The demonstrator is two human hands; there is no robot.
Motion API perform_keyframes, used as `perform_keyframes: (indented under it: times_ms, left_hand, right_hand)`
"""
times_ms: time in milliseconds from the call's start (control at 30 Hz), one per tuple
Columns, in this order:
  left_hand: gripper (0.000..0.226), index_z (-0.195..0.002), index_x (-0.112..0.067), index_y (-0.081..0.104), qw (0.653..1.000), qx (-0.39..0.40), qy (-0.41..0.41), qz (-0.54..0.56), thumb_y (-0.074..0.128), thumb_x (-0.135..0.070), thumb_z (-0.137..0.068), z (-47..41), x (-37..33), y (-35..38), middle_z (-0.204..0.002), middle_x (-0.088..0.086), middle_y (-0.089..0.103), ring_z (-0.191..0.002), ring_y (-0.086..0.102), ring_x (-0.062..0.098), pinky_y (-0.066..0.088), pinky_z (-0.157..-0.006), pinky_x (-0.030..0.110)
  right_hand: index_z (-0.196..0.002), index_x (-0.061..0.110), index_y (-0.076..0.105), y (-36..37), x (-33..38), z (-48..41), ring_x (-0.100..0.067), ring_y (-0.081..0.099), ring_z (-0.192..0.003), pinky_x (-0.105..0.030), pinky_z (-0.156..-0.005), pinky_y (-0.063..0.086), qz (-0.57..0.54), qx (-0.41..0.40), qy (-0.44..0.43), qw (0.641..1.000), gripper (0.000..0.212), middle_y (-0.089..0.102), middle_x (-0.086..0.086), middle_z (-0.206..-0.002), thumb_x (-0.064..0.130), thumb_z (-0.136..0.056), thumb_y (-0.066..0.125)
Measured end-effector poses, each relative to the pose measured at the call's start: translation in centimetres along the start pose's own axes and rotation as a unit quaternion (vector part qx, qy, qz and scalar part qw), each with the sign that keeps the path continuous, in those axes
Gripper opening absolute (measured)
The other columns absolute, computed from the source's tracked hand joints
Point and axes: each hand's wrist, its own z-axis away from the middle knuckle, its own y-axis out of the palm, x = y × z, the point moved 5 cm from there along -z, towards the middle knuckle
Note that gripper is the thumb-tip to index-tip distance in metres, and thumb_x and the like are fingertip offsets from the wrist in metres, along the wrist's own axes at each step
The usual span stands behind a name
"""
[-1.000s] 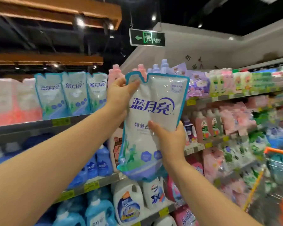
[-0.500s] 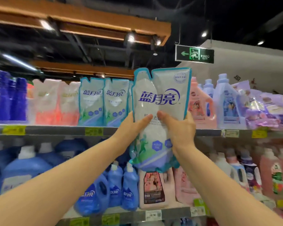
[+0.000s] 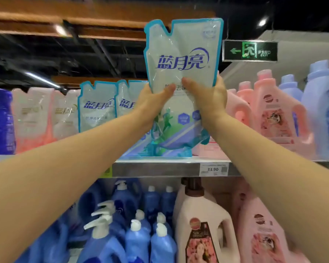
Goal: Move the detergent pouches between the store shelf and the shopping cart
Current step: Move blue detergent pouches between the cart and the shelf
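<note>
A white detergent pouch [image 3: 182, 54] with a blue border and blue lettering stands upright in both my hands. My left hand [image 3: 152, 101] grips its left side and my right hand [image 3: 207, 99] grips its right side, thumbs on the front. Its bottom edge sits at the top shelf [image 3: 156, 168], just above the shelf's front rail. Two matching pouches [image 3: 97, 107] stand on that shelf to the left, the nearer one partly hidden by my left hand. The shopping cart is out of view.
Pink-and-white pouches [image 3: 34, 116] and dark blue bottles [image 3: 0, 120] fill the shelf's left. Pink jugs [image 3: 277, 114] and pale blue bottles [image 3: 323, 103] stand to the right. A price tag [image 3: 213, 169] reads 33.90. Blue pump bottles [image 3: 137, 224] and pink jugs [image 3: 203, 224] sit below.
Both hands have carried the pouch up and toward the top shelf, and its base now meets the shelf edge. The view has turned left and the cart has dropped out of sight.
</note>
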Motion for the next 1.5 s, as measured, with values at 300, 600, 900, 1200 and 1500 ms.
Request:
perform_keyframes:
  times_ms: [300, 600, 900, 1200, 1500]
  left_hand:
    - [0.018, -0.098, -0.023, 0.064, 0.997, -0.057, 0.047, -0.027, 0.070, -0.023, -0.081, -4.7, 6.9, -0.2, -0.093, 0.001, 0.071, -0.088, 0.068, 0.019, 0.055, -0.085, 0.039]
    - [0.037, -0.109, -0.019, 0.063, 0.993, -0.073, 0.086, -0.026, 0.072, -0.033, -0.076, -4.8, 9.9, -0.9, -0.098, -0.003, 0.072, -0.090, 0.069, 0.012, 0.056, -0.084, 0.037]
    - [0.037, -0.104, -0.019, 0.058, 0.996, -0.077, 0.009, -0.050, 0.074, -0.037, -0.076, -4.7, 11.6, -1.2, -0.099, 0.001, 0.068, -0.092, 0.067, 0.019, 0.054, -0.087, 0.042]
    - [0.055, -0.104, -0.022, 0.055, 0.994, -0.046, -0.067, -0.071, 0.069, -0.061, -0.068, -3.9, 12.1, -1.7, -0.106, 0.005, 0.066, -0.098, 0.064, 0.026, 0.051, -0.091, 0.046]
    - [0.065, -0.116, -0.019, 0.050, 0.993, -0.049, -0.098, -0.049, 0.067, -0.060, -0.069, -3.4, 12.5, -1.6, -0.110, 0.008, 0.065, -0.101, 0.063, 0.030, 0.050, -0.091, 0.049]
  right_hand:
    - [-0.105, 0.022, 0.062, 0.4, -8.0, -3.6, -0.009, 0.068, -0.083, -0.034, -0.080, 0.056, 0.017, -0.049, 0.000, 0.999, 0.044, 0.071, 0.007, -0.092, 0.032, -0.066, 0.080]
    - [-0.107, 0.018, 0.058, 0.7, -11.1, -3.5, -0.008, 0.068, -0.082, -0.026, -0.073, 0.056, -0.013, -0.047, 0.016, 0.999, 0.047, 0.070, 0.007, -0.092, 0.028, -0.068, 0.082]
    - [-0.110, 0.016, 0.058, 0.7, -13.3, -3.2, -0.019, 0.068, -0.088, -0.042, -0.083, 0.056, 0.029, -0.056, 0.056, 0.996, 0.063, 0.069, -0.001, -0.100, 0.041, -0.058, 0.082]
    - [-0.120, 0.013, 0.048, 0.3, -12.5, -2.5, -0.017, 0.062, -0.061, -0.025, -0.042, 0.049, 0.104, -0.012, 0.121, 0.987, 0.067, 0.061, -0.002, -0.108, 0.050, -0.071, 0.075]
    - [-0.115, 0.021, 0.049, 0.1, -12.9, -1.7, -0.019, 0.062, -0.092, -0.036, -0.078, 0.052, 0.110, 0.001, 0.134, 0.985, 0.061, 0.063, 0.001, -0.108, 0.055, -0.071, 0.072]
